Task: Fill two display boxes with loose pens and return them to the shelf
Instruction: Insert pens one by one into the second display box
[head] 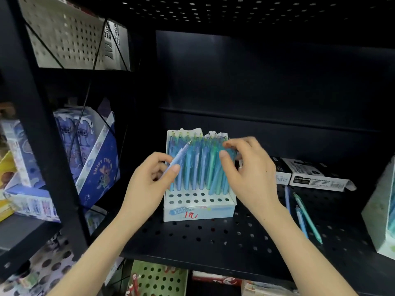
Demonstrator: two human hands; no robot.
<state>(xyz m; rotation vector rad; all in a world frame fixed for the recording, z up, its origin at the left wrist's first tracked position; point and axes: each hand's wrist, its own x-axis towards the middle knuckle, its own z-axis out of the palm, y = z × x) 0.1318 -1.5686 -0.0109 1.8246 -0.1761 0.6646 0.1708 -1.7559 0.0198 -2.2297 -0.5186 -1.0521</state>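
Pinching a pale lilac-blue plastic pen (pixel 179 159) between thumb and fingers, the left hand (pixel 149 178) sat just left of the white cardboard display box (pixel 198 211) on the black perforated metal shelf (pixel 213 238). The pen's long axis slanted up and right, its upper end over the box's left rows. The vacant front holes (pixel 196 198) lay below, nearer this hand. The right hand (pixel 250 167) curled round the tops of the standing teal pens (pixel 215 167) at the box's right side.
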